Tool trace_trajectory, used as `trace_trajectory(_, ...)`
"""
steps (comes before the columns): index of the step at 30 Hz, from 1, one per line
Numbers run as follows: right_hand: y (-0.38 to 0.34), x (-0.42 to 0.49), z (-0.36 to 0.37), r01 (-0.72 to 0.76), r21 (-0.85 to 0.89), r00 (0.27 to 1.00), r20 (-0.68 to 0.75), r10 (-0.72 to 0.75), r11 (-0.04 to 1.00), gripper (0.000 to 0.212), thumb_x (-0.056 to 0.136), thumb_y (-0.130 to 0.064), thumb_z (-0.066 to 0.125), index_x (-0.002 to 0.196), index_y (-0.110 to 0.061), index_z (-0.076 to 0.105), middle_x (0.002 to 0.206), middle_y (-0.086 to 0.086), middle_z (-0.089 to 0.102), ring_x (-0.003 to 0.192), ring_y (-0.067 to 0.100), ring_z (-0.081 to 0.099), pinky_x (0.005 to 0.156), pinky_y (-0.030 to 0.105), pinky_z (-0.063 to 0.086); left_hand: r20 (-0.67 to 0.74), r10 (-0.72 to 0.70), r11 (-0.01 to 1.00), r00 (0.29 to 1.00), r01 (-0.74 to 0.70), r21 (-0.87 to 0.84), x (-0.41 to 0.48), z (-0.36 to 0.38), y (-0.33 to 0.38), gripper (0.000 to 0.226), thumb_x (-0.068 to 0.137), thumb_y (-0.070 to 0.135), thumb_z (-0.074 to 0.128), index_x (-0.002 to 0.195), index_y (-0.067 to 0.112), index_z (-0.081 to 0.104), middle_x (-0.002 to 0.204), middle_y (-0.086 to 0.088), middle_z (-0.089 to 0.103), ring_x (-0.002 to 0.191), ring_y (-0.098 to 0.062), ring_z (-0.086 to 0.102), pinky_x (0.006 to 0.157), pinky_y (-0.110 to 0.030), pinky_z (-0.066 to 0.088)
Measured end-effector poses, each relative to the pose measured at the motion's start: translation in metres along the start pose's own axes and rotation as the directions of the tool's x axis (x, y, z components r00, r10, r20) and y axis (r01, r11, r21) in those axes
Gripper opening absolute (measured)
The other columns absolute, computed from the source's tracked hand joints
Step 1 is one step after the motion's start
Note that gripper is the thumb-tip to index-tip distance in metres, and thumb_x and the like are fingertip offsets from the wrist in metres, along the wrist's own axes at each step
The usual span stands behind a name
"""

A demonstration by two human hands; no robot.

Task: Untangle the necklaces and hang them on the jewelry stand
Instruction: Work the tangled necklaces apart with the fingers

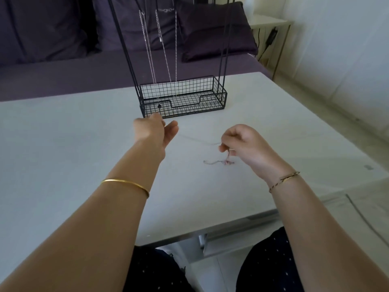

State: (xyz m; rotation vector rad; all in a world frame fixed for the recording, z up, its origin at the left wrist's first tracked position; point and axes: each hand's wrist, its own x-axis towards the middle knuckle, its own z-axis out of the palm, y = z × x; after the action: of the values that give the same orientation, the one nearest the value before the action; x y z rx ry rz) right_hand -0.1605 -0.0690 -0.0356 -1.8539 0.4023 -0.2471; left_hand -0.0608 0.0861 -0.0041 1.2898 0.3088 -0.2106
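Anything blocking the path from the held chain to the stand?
Nothing visible. Only table surface lies between the chain, pinched in the right hand, and the jewelry stand. Hung necklaces occupy its left side; the top bar is out of frame.

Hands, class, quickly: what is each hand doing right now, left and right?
Left hand: holds one end of the thin chain, stretched taut.
Right hand: fingers curled, pinching the same chain; its tangled end trails on the table.
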Motion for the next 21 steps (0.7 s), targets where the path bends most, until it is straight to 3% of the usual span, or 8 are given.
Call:
trace_trajectory(3, 0.003, 0.001, 0.002, -0.024, -0.028, 0.999, 0.043, 0.025, 0.999, 0.013, 0.086, -0.005, 0.058, 0.089, -0.017, 0.055, 0.072, 0.001, 0.067, 0.078, 0.019, 0.061, 0.086, 0.047, 0.051, -0.109, 0.095, 0.963, 0.99, -0.063, 0.262, 0.018, -0.014, -0.005, 0.009, 0.092, 0.003, 0.038, 0.09, 0.008, 0.045, 0.069, -0.003, 0.041, 0.047, -0.013, 0.042, 0.042, -0.019, 0.038)
trace_trajectory(5, 0.004, 0.002, 0.001, -0.022, -0.082, 0.996, 0.087, 0.029, 0.996, 0.021, 0.082, 0.0, 0.057, 0.092, -0.018, 0.055, 0.071, 0.006, 0.067, 0.073, 0.02, 0.062, 0.084, 0.046, 0.052, -0.118, 0.162, 0.905, 0.98, -0.1, 0.414, 0.029, -0.023, -0.01, 0.012, 0.088, 0.002, 0.035, 0.079, 0.01, 0.037, 0.068, -0.003, 0.035, 0.049, -0.017, 0.029, 0.046, -0.02, 0.026)
trace_trajectory(8, 0.006, 0.003, 0.0, -0.009, -0.169, 0.991, 0.133, 0.031, 0.986, 0.027, 0.079, 0.004, 0.056, 0.091, -0.019, 0.057, 0.071, 0.009, 0.066, 0.062, 0.016, 0.061, 0.074, 0.039, 0.052, -0.115, 0.256, 0.772, 0.96, -0.131, 0.623, 0.042, -0.037, -0.016, 0.033, 0.091, 0.008, 0.039, 0.065, 0.018, 0.021, 0.063, 0.0, 0.028, 0.051, -0.018, 0.028, 0.047, -0.021, 0.022)
trace_trajectory(10, 0.007, 0.004, -0.002, 0.01, -0.256, 0.99, 0.14, 0.026, 0.967, 0.028, 0.077, 0.005, 0.056, 0.091, -0.019, 0.058, 0.076, 0.01, 0.068, 0.063, 0.016, 0.059, 0.062, 0.028, 0.048, -0.127, 0.312, 0.687, 0.942, -0.132, 0.715, 0.048, -0.043, -0.018, 0.03, 0.092, 0.011, 0.04, 0.067, 0.016, 0.024, 0.063, 0.0, 0.029, 0.054, -0.02, 0.032, 0.05, -0.023, 0.027)
trace_trajectory(13, 0.01, 0.006, -0.005, 0.022, -0.332, 0.988, 0.154, 0.031, 0.943, 0.027, 0.077, 0.005, 0.057, 0.091, -0.018, 0.061, 0.081, 0.006, 0.065, 0.066, 0.016, 0.056, 0.054, 0.023, 0.045, -0.124, 0.364, 0.628, 0.923, -0.144, 0.765, 0.044, -0.046, -0.016, 0.008, 0.093, 0.01, 0.04, 0.093, 0.003, 0.044, 0.077, -0.013, 0.05, 0.073, -0.035, 0.052, 0.065, -0.036, 0.045)
trace_trajectory(15, 0.013, 0.007, -0.005, 0.03, -0.389, 0.982, 0.182, 0.045, 0.921, 0.026, 0.078, 0.004, 0.059, 0.091, -0.019, 0.061, 0.078, -0.001, 0.062, 0.065, 0.012, 0.054, 0.051, 0.021, 0.042, -0.128, 0.372, 0.611, 0.919, -0.139, 0.779, 0.039, -0.046, -0.014, 0.024, 0.093, 0.008, 0.039, 0.113, -0.003, 0.045, 0.109, -0.023, 0.057, 0.099, -0.042, 0.057, 0.078, -0.044, 0.049)
trace_trajectory(21, 0.015, 0.009, -0.012, 0.05, -0.459, 0.985, 0.168, 0.031, 0.887, 0.026, 0.077, 0.004, 0.061, 0.084, -0.021, 0.061, 0.073, -0.005, 0.061, 0.066, 0.012, 0.054, 0.053, 0.022, 0.04, -0.142, 0.377, 0.568, 0.915, -0.108, 0.816, 0.042, -0.057, -0.013, 0.025, 0.095, 0.007, 0.039, 0.119, -0.002, 0.04, 0.119, -0.021, 0.053, 0.106, -0.039, 0.054, 0.082, -0.044, 0.046)
